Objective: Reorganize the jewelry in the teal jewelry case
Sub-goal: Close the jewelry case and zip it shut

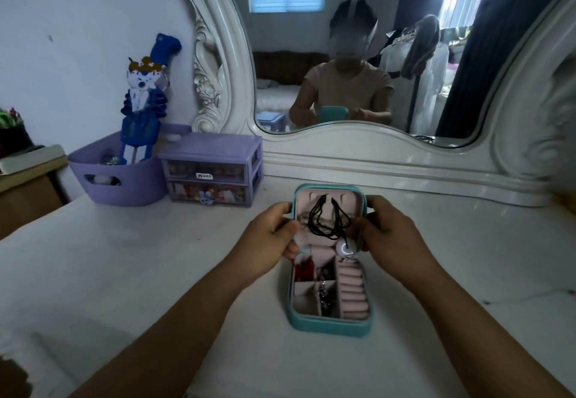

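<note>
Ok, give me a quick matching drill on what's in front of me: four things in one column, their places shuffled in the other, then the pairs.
Things:
1. black cord necklace
2. ring rolls
3. purple drawer unit
4. left hand

Places:
A. right side of the case's lower tray
B. gripping the raised lid's left edge
C. hanging on the lid's pink lining
D. behind the teal jewelry case, beside the purple basket

Pairs: 1-C, 2-A, 3-D, 4-B

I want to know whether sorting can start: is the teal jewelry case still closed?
No, the teal jewelry case lies open on the table, its lid held up by the left hand and right hand.
</note>
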